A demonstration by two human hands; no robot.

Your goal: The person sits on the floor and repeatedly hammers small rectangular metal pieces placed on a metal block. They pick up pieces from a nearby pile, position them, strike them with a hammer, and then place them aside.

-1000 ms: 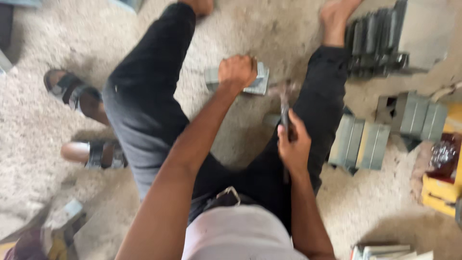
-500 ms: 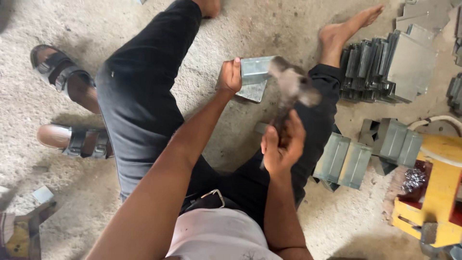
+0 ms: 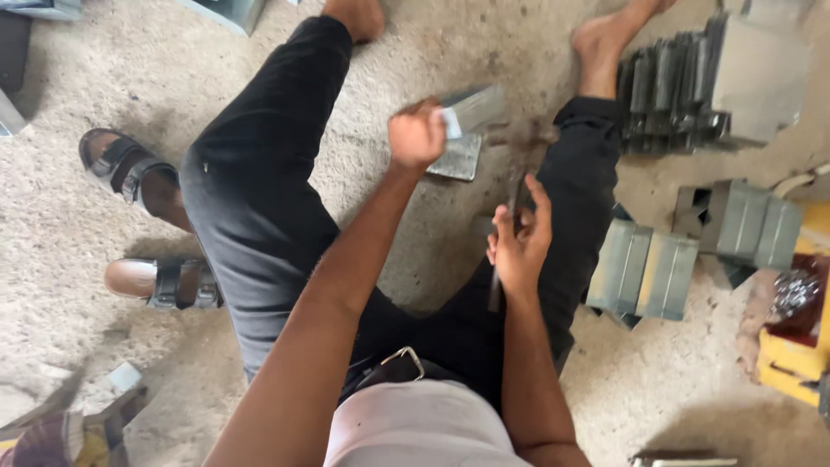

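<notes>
Here, a folded grey sheet-metal piece sits above a flat plate on the concrete floor, between the seated person's legs. Left hand is closed around its near edge, steadying it. Right hand is wrapped around a hammer, head blurred beside the piece. Step in hand looks like hammering the fold; each blow calls for a firm hold, fingers clear. Stacks of similar metal pieces lie to the right.

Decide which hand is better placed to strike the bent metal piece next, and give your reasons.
Probably the right hand: it grips the hammer, whose blurred head sits beside the metal piece. The left hand is busy holding that piece.
</notes>
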